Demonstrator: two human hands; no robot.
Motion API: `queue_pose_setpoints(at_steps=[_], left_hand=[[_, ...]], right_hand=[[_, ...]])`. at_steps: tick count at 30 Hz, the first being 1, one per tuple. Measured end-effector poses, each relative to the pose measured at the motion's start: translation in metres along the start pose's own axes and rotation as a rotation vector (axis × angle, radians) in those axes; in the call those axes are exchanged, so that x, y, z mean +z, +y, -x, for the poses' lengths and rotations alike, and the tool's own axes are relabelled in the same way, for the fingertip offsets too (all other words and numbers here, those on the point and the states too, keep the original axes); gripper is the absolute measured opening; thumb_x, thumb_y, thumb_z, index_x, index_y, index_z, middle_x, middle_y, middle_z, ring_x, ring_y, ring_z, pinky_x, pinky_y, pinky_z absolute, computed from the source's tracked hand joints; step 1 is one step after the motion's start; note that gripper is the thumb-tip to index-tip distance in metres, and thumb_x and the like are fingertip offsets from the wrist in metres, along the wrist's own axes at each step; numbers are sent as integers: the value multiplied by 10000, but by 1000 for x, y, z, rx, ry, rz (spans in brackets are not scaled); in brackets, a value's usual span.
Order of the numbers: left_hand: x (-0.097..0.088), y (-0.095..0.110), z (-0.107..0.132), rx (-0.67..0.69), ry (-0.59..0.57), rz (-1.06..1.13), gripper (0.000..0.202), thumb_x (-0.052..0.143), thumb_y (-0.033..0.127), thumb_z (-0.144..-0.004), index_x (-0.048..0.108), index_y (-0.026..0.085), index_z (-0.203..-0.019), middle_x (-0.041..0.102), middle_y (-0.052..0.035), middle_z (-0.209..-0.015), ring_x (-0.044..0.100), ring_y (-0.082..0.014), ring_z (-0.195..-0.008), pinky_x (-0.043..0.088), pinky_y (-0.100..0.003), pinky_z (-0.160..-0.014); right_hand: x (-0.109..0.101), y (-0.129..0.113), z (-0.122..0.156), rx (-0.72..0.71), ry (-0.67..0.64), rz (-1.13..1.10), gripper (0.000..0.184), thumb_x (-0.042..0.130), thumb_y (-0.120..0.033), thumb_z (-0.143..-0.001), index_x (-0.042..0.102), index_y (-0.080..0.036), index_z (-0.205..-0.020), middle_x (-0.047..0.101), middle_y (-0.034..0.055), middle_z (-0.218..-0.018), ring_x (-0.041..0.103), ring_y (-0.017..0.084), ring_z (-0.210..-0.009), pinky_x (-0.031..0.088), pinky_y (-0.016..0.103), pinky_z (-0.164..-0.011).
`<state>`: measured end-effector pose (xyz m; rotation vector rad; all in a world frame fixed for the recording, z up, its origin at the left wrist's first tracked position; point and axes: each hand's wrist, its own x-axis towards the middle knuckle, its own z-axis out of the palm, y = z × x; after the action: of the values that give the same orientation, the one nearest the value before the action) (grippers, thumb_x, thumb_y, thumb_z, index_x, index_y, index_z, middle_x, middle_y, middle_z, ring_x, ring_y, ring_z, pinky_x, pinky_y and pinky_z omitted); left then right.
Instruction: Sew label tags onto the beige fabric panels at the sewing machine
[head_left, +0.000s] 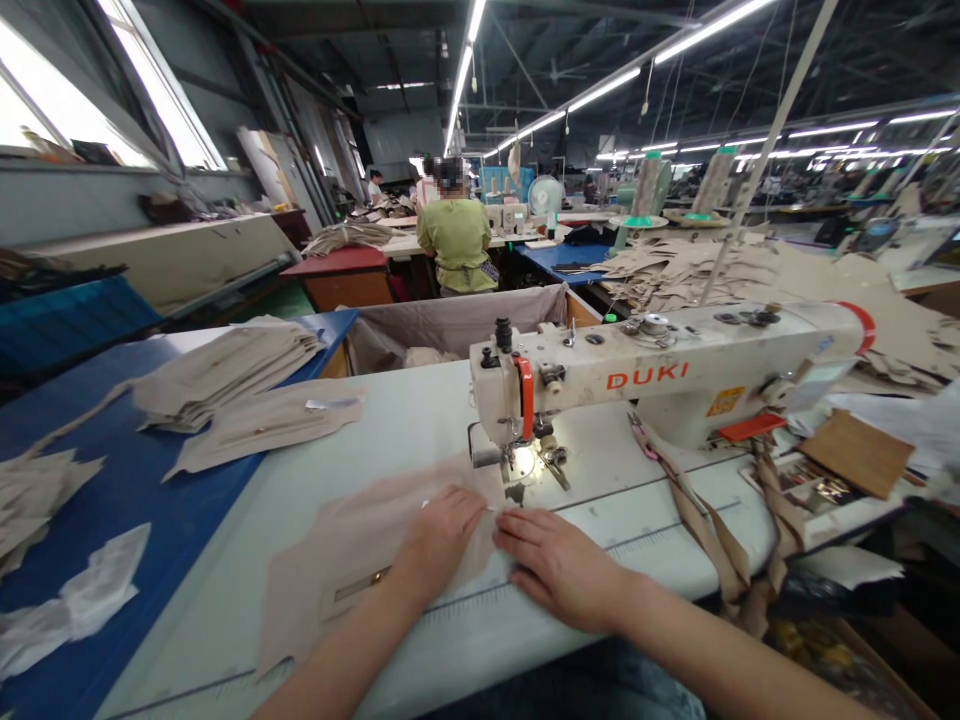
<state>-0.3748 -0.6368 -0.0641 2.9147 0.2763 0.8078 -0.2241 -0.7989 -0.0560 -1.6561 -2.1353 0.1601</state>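
A beige fabric panel [330,560] lies flat on the white sewing table, with a zipper [364,585] set into its near part. My left hand [444,535] is closed at the panel's right edge, fingers bent and pressed together. Close beside it, my right hand [559,565] also has its fingers together on the same edge; its fingertips nearly meet those of the left. A small white bit shows between the hands, too small to name. Just beyond them stands the head of the sewing machine [499,400], its lamp lighting the needle plate [523,463].
On the blue table at left lie a stack of beige panels [225,370] and white scraps [105,590]. Fabric strips [697,510] and small scissors [645,437] lie right of the needle. A cloth-lined bin [457,325] stands behind; a person [455,240] sits further off.
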Motion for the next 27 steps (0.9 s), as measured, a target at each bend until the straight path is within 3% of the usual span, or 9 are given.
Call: queue_pose_setpoints(at_steps=[3, 6, 10, 16, 27], left_hand=[[1, 5, -4, 118, -25, -173, 238, 433, 31, -890, 643, 144, -885, 671, -71, -836, 617, -224, -817, 543, -365, -776], [4, 10, -7, 104, -82, -247, 197, 471, 20, -866, 627, 142, -872, 650, -79, -848, 611, -245, -849, 540, -386, -789], [9, 11, -9, 56, -151, -207, 222, 463, -9, -849, 602, 162, -818, 639, -69, -849, 610, -234, -822, 545, -365, -740], [8, 6, -9, 96, -124, -154, 233, 448, -13, -861, 611, 151, -889, 654, -71, -916, 612, -222, -890, 535, -360, -829], [7, 7, -9, 91, -166, -137, 212, 429, 23, -889, 592, 158, -905, 642, -74, -911, 600, -232, -879, 526, -373, -805]], right_hand=[[4, 0, 3, -8, 32, 11, 403, 506, -300, -961, 551, -121, -1320, 553, 129, -1388, 465, 241, -1314, 366, 385, -1128], [4, 0, 3, -16, 39, 21, 401, 498, -301, -963, 552, -119, -1316, 560, 130, -1377, 468, 244, -1308, 373, 389, -1123], [2, -1, 1, -19, 32, 20, 398, 494, -292, -963, 547, -113, -1314, 565, 129, -1369, 469, 238, -1302, 375, 380, -1121], [1, -3, 2, -18, 38, 17, 384, 481, -295, -970, 555, -111, -1300, 570, 126, -1362, 477, 234, -1290, 377, 372, -1118], [0, -3, 1, 1, 16, 14, 400, 476, -307, -975, 542, -111, -1318, 563, 131, -1371, 463, 228, -1310, 367, 377, -1125]])
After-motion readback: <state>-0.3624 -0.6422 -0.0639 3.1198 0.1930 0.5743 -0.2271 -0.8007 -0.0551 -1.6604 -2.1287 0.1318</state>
